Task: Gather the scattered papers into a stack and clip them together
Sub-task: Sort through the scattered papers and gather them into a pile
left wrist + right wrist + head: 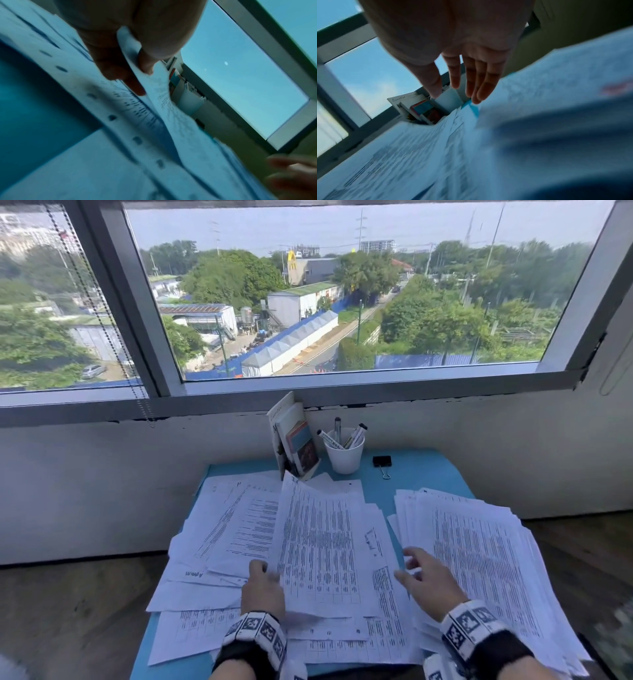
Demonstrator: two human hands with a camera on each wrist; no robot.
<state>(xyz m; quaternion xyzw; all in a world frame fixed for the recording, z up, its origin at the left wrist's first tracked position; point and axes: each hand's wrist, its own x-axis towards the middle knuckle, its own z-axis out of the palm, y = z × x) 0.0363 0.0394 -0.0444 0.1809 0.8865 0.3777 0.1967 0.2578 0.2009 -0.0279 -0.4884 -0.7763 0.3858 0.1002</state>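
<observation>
Printed white papers lie scattered [239, 529] over the left and middle of a blue table [418, 474]. A rough stack of papers [486, 563] sits on the right side. My left hand [263, 583] pinches the near left edge of one printed sheet [322, 546] and lifts it; in the left wrist view my thumb and fingers [137, 75] clamp that sheet's edge [164, 102]. My right hand [424, 573] hovers between the scattered sheets and the stack, fingers [471, 81] straight and holding nothing. A black binder clip [382, 462] lies at the back of the table.
A white cup [344, 453] with markers and a few leaning books [294, 440] stand at the table's back edge under the window. Walls close in behind and at the right. Dark floor lies to the left and right of the table.
</observation>
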